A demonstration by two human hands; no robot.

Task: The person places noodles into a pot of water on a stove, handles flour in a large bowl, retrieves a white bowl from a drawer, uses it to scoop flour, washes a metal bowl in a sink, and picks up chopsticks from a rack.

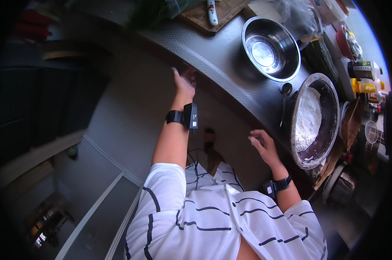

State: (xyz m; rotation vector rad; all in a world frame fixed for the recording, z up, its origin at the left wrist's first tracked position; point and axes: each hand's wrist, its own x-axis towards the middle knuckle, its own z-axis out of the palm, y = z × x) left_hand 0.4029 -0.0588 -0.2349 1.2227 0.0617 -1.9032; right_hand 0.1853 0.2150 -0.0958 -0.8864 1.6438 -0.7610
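My left hand [184, 83] is held out by the front edge of the counter [196, 55], its thumb apart from the fingers and nothing seen in it. Short of the same edge, my right hand [263, 146] hovers with loosely curled fingers and pale dusting on the fingertips; no object shows in it. Nearest that hand is a large dark basin [329, 120] with a floury rim, partly filled with white flour [308, 120]. A metal spoon [284, 97] lies beside the basin. Further along stands a shiny stainless steel bowl [285, 55] with nothing visible inside.
At the top, a wooden cutting board [196, 21] bears a knife with a white flowered handle [212, 14]. Plastic bags [290, 16] crowd behind the steel bowl. Bottles [365, 70] line the wall side. A sliding-door frame [98, 208] stands on the left.
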